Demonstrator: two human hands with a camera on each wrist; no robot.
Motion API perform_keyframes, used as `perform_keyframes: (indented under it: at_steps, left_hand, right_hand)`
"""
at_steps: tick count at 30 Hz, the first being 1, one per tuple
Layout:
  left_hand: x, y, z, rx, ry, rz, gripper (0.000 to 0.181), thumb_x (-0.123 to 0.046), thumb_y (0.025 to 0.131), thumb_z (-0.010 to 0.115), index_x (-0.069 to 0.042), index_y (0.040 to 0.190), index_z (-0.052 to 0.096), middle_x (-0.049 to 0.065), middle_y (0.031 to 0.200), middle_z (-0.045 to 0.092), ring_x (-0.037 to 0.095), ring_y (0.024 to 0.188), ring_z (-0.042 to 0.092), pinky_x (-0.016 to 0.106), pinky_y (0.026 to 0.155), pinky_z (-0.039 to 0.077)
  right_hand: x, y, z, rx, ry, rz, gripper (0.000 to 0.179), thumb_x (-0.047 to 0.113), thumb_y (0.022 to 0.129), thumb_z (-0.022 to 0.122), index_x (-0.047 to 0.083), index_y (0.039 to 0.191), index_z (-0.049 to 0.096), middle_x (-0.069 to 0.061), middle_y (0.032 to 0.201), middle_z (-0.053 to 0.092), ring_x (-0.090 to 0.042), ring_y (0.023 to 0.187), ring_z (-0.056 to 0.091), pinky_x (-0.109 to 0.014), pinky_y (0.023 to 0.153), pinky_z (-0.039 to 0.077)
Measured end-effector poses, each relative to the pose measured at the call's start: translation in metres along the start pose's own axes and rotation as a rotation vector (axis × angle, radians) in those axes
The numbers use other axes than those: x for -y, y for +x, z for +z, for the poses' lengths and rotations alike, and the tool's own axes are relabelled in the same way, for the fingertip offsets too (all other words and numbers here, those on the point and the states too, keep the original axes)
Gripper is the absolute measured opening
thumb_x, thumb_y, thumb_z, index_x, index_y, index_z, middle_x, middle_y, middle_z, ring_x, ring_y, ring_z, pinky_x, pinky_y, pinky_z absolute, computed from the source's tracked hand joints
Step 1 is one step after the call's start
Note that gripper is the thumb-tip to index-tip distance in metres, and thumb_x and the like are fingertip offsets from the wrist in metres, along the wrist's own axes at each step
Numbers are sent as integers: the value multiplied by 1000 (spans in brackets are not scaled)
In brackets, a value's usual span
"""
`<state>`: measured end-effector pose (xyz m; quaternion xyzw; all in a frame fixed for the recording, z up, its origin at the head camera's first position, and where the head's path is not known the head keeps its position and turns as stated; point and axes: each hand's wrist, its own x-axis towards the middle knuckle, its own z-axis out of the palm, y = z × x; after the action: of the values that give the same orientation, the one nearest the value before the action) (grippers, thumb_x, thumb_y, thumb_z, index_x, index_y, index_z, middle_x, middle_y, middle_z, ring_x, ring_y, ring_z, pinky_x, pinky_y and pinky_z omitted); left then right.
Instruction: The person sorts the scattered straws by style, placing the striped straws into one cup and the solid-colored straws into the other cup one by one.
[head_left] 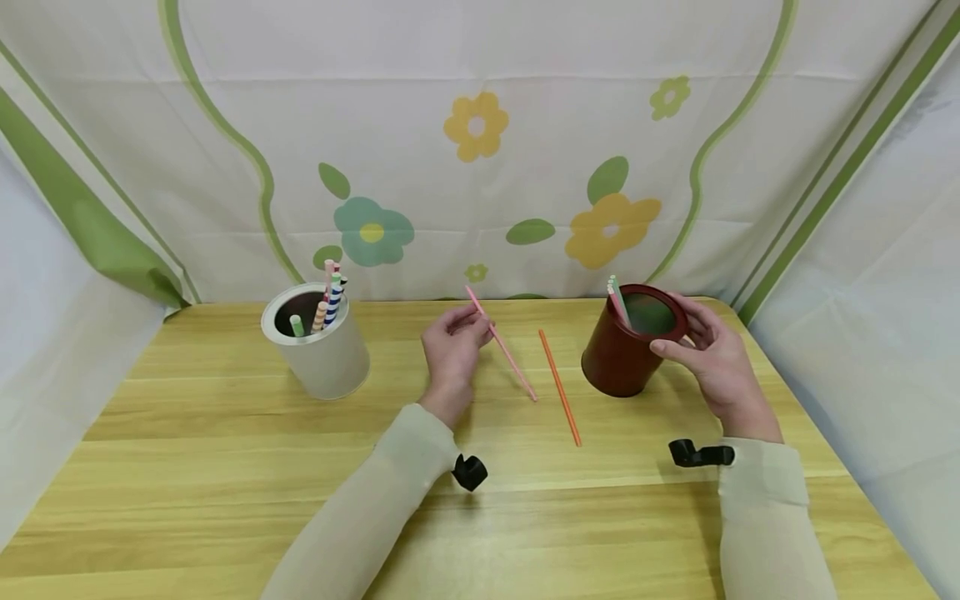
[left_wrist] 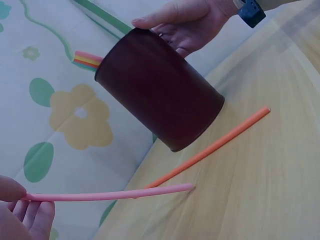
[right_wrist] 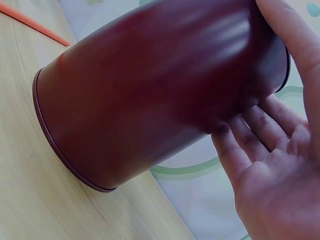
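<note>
My left hand (head_left: 452, 350) pinches a thin pink straw (head_left: 512, 358) near its far end, thumb against fingertips. The straw slants down toward the table, its lower end close over the wood. On the right, my right hand (head_left: 716, 362) holds a dark red cylindrical holder (head_left: 617, 358) by its rim side, thumb at the near edge and fingers round the far side. Several straws (head_left: 617, 300), green and pink among them, lean inside that holder. An orange straw (head_left: 559, 387) lies on the table between the pink straw and the red holder.
A white cylindrical holder (head_left: 330, 367) stands at the left with striped, pink and green straws (head_left: 332, 300) in it. The wooden table (head_left: 187, 467) ends at a flower-printed cloth (head_left: 420, 150) behind; pale cloth also hangs at both sides.
</note>
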<state>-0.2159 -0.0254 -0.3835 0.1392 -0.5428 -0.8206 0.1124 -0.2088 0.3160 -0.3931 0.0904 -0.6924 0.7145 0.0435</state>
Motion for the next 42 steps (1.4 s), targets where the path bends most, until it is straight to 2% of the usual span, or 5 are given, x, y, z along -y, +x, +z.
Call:
perform_keyframes:
  at_steps: [8,22,30,35,42]
  left_hand:
    - [-12,-8,7,52,-75,49,22,11,93,75,7,114,72,10,97,70,19,86,76,29,83,69]
    - [-54,-37,34,114,-190,229,20,7,91,81,4,110,75,9,96,75,17,85,77,34,86,69]
    - [-73,-51,53,136,-274,298,19,10,89,81,4,106,75,9,94,75,16,82,76,36,85,69]
    - [-76,-55,65,167,-291,305,17,10,89,81,3,104,75,13,95,76,15,81,75,37,87,69]
    - [-71,-60,81,178,-284,323,20,8,89,81,7,108,74,3,92,75,13,82,73,38,87,69]
  right_hand:
    - [-1,0,0,-1,-3,-10,72,-10,94,76,10,158,51,10,137,67,0,125,63,-8,98,55]
    - [0,1,0,2,-12,-1,72,-9,94,77,11,158,51,11,137,67,0,125,64,-9,95,57]
    - [1,0,1,-10,-22,13,73,-6,94,78,13,159,51,12,135,67,2,124,64,-9,95,57]
    - [1,0,1,-9,-21,11,72,-7,94,78,13,158,51,12,135,67,2,122,64,-9,94,57]
    - [0,0,1,-7,-14,3,72,-8,94,77,12,158,52,12,135,67,2,123,64,-9,95,57]
